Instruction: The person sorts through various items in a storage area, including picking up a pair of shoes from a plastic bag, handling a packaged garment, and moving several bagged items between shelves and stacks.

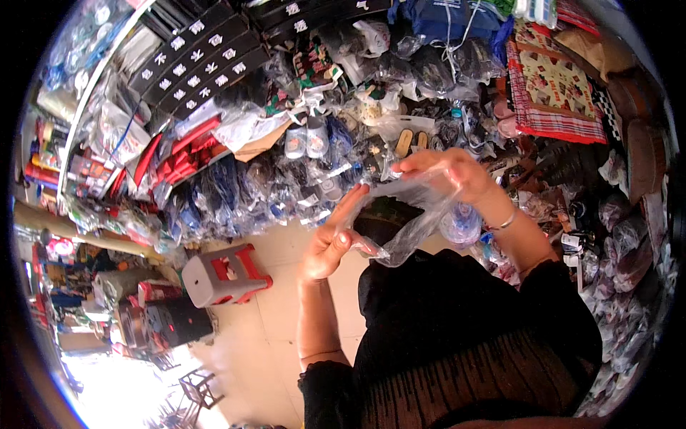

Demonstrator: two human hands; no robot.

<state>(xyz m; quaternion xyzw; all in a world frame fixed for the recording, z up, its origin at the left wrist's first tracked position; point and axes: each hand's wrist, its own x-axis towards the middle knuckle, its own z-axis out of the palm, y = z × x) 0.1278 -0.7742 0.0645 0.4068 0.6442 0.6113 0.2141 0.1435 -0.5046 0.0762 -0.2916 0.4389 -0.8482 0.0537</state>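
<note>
A clear plastic bag [412, 236] is spread wide between my two hands in front of my black top. My left hand [335, 236] has its fingers inside the near-left rim, with the thumb and index finger apart. At the upper right, my right hand [450, 171] holds the opposite edge of the bag between curved fingers and thumb. A bracelet sits on the right wrist. Within the opening a dark green camouflage-patterned item [388, 217] shows; I cannot tell whether it lies inside the bag or below it.
Bagged footwear [257, 182] is heaped ahead, with pale blue slippers [306, 140] on it. Black boxes [198, 59] bearing writing are stacked at upper left. A grey and red plastic stool [225, 276] stands on the tiled floor [268, 332]. Patterned cloth mats [557, 86] hang at upper right.
</note>
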